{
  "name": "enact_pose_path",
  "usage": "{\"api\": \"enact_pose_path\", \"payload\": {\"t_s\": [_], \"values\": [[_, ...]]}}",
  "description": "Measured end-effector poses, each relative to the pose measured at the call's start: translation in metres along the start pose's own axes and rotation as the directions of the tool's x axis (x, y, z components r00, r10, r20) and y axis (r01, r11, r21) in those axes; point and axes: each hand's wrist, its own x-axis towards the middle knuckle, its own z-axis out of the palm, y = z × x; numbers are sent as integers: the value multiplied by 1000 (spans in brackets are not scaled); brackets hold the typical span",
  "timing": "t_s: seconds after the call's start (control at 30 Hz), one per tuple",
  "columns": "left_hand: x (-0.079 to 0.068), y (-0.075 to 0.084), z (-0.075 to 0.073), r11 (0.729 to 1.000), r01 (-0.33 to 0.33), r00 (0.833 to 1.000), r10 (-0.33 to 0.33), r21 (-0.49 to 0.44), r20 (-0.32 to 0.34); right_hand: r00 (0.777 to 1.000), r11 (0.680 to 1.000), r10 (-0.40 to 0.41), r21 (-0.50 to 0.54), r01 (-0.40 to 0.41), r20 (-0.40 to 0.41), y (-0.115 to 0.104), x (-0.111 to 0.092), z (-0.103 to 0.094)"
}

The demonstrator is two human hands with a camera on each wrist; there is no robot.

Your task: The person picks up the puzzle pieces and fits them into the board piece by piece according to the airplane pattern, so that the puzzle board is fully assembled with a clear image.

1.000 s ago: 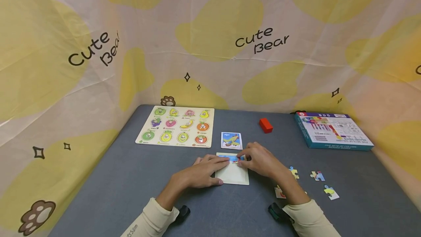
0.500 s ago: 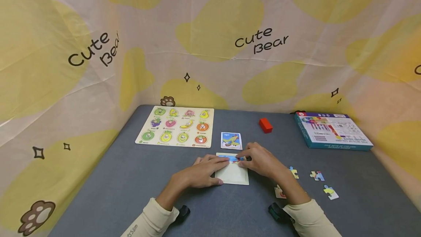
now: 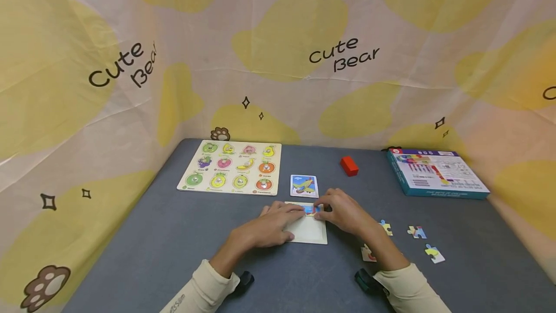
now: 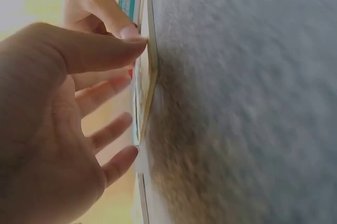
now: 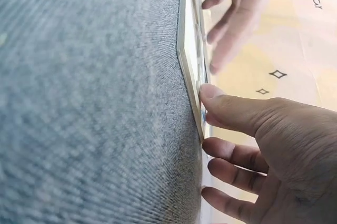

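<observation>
Off-white tray (image 3: 309, 233) sits between left hand (image 3: 270, 226), resting outstretched on it, and right hand (image 3: 340, 210), pinching a colourful puzzle piece (image 3: 313, 210); best align its edges before pressing it flat.

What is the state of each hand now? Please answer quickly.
Left hand: open, over the tray.
Right hand: at a piece; whether it holds or only touches it, I cannot tell.

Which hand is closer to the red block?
Right. The right hand is at the white tray's right side, with the red block beyond it, not touching. The left hand is at the tray's left side, farther away.
</observation>
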Motion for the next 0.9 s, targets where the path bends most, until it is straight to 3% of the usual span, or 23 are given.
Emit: {"api": "enact_pose_path", "payload": {"t_s": [0.23,0.43,0.9], "values": [[8,11,1,1000,3,998,-1,-22,63,999,999,-37,18,37,0,4,-1,1],[12,14,2,1000,15,995,-17,21,101,996,990,-87,116,83,30,17,-10,-9],[13,9,5,999,11,997,-14,36,82,999,995,-22,101,20,24,68,-63,-36]]}}
